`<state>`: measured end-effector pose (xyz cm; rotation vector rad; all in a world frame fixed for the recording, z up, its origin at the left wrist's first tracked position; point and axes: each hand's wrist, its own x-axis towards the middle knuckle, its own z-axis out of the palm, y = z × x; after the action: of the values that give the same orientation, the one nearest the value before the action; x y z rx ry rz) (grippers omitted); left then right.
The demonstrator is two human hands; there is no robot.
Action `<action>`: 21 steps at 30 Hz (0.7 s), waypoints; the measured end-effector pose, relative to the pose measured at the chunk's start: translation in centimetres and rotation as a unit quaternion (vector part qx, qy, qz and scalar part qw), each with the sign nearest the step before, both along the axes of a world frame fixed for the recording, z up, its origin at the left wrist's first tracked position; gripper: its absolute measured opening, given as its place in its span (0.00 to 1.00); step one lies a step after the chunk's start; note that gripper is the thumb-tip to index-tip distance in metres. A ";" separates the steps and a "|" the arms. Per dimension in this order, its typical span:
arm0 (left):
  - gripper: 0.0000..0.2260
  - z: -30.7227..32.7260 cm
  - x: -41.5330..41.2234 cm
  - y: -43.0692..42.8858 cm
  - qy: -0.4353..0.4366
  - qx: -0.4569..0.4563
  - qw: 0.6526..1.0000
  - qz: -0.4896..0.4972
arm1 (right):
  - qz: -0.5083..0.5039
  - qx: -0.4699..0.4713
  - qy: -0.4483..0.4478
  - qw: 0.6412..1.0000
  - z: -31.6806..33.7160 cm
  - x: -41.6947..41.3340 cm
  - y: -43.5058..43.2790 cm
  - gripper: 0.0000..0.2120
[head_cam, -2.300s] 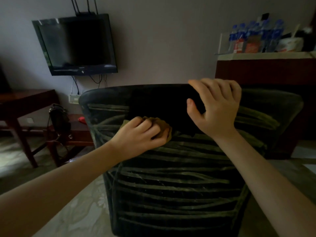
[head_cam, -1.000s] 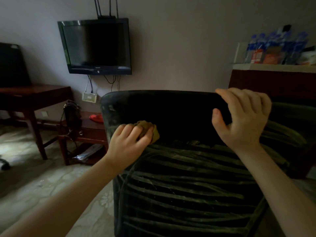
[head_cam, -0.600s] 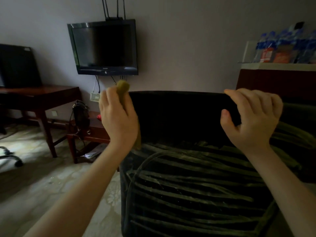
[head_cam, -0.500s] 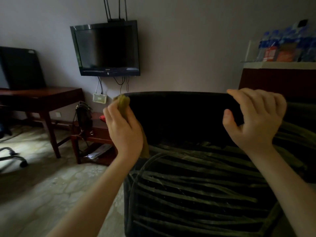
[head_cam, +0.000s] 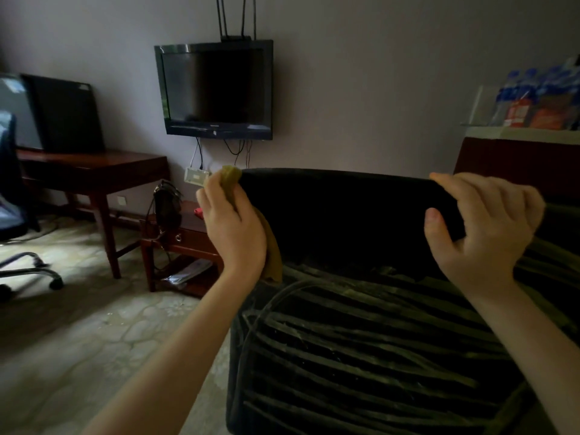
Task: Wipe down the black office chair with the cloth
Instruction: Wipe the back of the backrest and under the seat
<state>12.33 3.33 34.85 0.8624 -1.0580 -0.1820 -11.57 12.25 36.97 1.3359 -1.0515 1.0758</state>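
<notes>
The left hand [head_cam: 233,227] pins the cloth [head_cam: 231,176] (seemingly pinched) to the chair [head_cam: 345,215]; right hand [head_cam: 483,227] grips its top.

Olive cloth [head_cam: 233,178] hangs at top-left corner of black office chair [head_cam: 345,221].

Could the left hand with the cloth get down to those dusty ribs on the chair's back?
Probably yes: the left hand holds the cloth at the top left corner of the chair, and the ribs lie right below it with nothing between.
</notes>
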 end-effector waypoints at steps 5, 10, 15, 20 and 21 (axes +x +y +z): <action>0.13 -0.4 -1.8 1.7 -0.136 -0.092 0.986 -0.014 | -0.004 -0.004 -0.003 1.000 0.1 0.3 0.0 0.15; 0.13 -1.5 0.4 0.7 -0.310 -0.143 0.938 0.059 | -0.004 0.009 -0.004 1.000 0.0 0.4 0.5 0.15; 0.10 -0.7 3.9 -1.2 -0.285 -0.111 0.949 0.079 | 0.010 0.040 -0.030 0.999 0.2 1.2 1.0 0.15; 0.10 -0.6 2.6 -0.7 -0.134 -0.042 0.990 -0.010 | 0.016 0.037 -0.058 0.998 0.5 2.9 0.7 0.14; 0.09 -0.7 2.0 -0.4 -0.114 -0.034 0.993 -0.022 | 0.016 0.036 -0.064 0.997 0.5 3.3 0.6 0.14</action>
<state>14.32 2.96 34.13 0.8115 -1.2907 -0.0839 -8.25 12.83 37.49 1.3599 -1.1758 1.1686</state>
